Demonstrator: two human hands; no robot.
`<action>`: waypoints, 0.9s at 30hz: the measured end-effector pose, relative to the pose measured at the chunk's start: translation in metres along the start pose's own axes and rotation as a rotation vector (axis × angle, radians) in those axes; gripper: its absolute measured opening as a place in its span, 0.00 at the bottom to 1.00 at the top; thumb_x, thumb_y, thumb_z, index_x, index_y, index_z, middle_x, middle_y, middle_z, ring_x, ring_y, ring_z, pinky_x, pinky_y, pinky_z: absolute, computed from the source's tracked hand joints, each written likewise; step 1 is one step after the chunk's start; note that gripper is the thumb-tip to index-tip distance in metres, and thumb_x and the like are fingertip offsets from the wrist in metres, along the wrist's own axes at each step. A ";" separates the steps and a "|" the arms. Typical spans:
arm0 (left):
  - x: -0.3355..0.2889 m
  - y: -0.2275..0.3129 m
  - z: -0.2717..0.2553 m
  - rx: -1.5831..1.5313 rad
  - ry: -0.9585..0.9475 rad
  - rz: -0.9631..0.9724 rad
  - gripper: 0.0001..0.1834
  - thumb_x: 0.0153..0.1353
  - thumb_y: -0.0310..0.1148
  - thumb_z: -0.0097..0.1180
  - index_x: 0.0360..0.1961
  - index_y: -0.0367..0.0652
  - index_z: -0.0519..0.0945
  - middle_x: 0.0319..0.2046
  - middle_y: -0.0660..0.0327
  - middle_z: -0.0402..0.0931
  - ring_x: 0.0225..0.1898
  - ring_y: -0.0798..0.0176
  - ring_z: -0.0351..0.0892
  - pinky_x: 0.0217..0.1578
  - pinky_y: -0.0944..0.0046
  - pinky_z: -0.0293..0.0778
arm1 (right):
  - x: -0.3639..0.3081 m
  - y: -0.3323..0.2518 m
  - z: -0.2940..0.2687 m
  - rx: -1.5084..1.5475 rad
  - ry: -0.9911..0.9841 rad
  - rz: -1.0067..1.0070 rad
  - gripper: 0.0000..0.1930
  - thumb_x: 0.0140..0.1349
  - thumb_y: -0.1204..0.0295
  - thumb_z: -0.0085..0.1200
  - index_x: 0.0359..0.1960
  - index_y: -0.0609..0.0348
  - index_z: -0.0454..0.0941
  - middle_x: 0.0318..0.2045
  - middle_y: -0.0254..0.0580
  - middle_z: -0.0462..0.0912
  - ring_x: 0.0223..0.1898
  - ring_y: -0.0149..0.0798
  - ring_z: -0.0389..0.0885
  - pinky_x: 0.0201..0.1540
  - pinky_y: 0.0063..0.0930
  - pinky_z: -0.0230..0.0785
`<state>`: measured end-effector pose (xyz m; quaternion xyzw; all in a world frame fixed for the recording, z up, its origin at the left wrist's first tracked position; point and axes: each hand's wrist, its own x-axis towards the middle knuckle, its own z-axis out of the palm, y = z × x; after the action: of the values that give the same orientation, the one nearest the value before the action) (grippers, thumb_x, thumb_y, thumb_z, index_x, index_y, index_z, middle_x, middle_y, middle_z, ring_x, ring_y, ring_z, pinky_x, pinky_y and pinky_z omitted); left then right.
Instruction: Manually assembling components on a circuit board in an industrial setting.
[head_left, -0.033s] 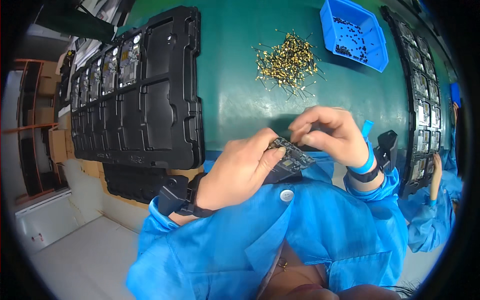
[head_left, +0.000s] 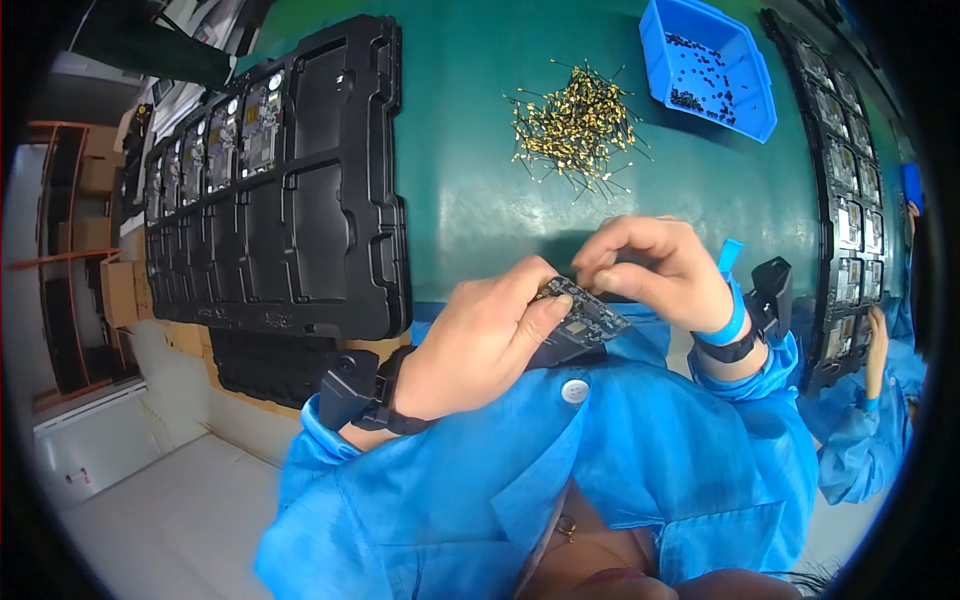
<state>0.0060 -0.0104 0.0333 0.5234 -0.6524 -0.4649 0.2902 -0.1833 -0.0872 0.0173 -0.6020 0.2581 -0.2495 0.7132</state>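
Note:
My left hand (head_left: 485, 330) grips a dark green-black circuit board (head_left: 592, 322) near my chest. Its thumb presses on the top face while the fingers curl behind. The board is tilted, with a small gold-toned square on its face. My right hand (head_left: 655, 270) is pinched, thumb and index finger close together at the board's upper edge. What lies between those fingertips, if anything, is too small to tell. Beyond both hands, a pile of thin black cables with gold-coloured ends (head_left: 580, 120) lies on the green table mat (head_left: 460, 220).
At left stands a black moulded tray (head_left: 325, 245) with several boards in its far row. A blue bin (head_left: 755, 110) of small black parts sits at the far right. Another black tray (head_left: 822, 200), full of boards, lies along the right, where a co-worker's hand (head_left: 876, 350) touches it.
My right fingertips have shifted slightly left and closed in toward the board's upper edge. My left hand keeps its hold on the board.

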 end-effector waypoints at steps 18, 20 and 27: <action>0.000 0.003 0.004 0.050 0.058 0.096 0.07 0.59 0.31 0.46 0.30 0.39 0.67 0.17 0.53 0.69 0.20 0.48 0.71 0.20 0.56 0.64 | 0.005 0.009 0.006 -0.051 -0.088 -0.161 0.05 0.58 0.74 0.50 0.32 0.64 0.73 0.27 0.34 0.76 0.30 0.24 0.72 0.34 0.19 0.65; 0.001 0.003 0.004 0.026 0.063 0.097 0.06 0.59 0.31 0.46 0.30 0.39 0.67 0.17 0.53 0.69 0.20 0.49 0.71 0.20 0.57 0.64 | 0.005 0.009 0.007 -0.004 -0.092 -0.132 0.06 0.58 0.74 0.49 0.32 0.64 0.73 0.27 0.33 0.76 0.31 0.23 0.71 0.34 0.18 0.64; 0.001 0.004 0.004 0.000 0.087 0.115 0.07 0.58 0.31 0.46 0.28 0.38 0.67 0.16 0.55 0.68 0.19 0.51 0.71 0.20 0.59 0.64 | 0.007 0.011 0.009 0.175 -0.153 -0.045 0.05 0.59 0.74 0.48 0.32 0.64 0.72 0.28 0.30 0.73 0.32 0.21 0.68 0.35 0.16 0.62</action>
<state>0.0006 -0.0105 0.0352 0.5048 -0.6682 -0.4242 0.3446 -0.1714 -0.0840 0.0073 -0.5602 0.1667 -0.2405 0.7750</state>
